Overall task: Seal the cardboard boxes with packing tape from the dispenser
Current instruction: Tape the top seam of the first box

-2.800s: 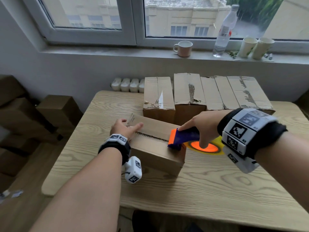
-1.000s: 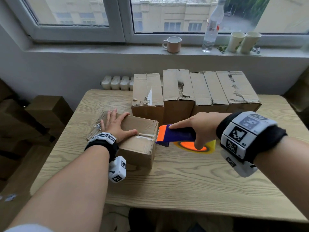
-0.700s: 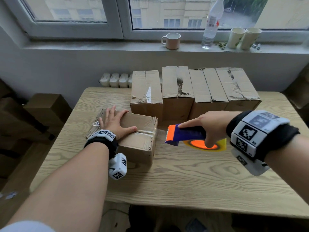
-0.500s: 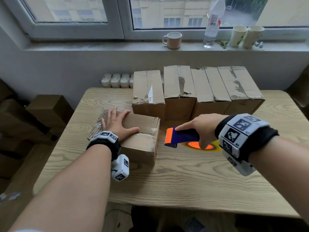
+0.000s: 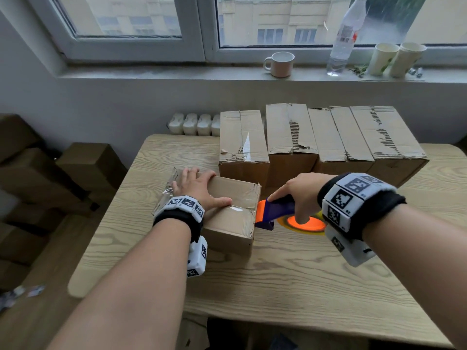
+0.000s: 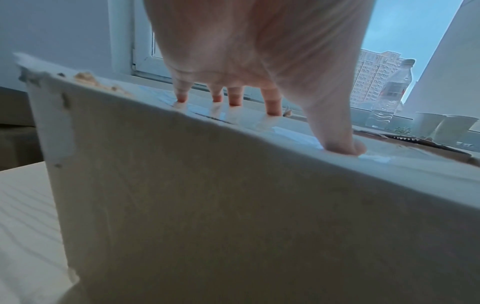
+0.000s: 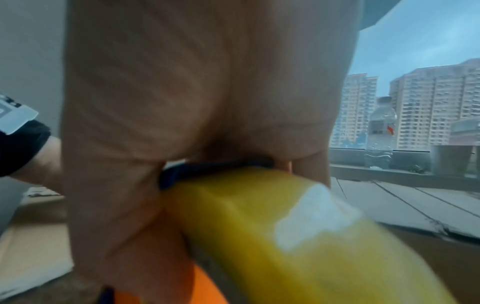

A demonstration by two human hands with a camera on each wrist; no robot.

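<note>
I see a wood surface (image 5: 290, 286) w/ a row of boxes (image 5: 321, 137) at the back. My left grip (image 5: 195, 189) lies flat on the small box (image 5: 231, 218), mid frame. My right grip (image 5: 300, 195) grasps the tape dispenser (image 5: 276, 210), just right of it.

Soft, even daylight is cast from the window (image 5: 192, 24) behind the table (image 5: 303, 286); shadows are faint. Glare is seen on the tape (image 5: 236, 209) across the box top. Straight lines are bent at the head view's edges. Both wrist views are tinted bluish, and the near hand and dispenser (image 7: 285, 236) are blurred
</note>
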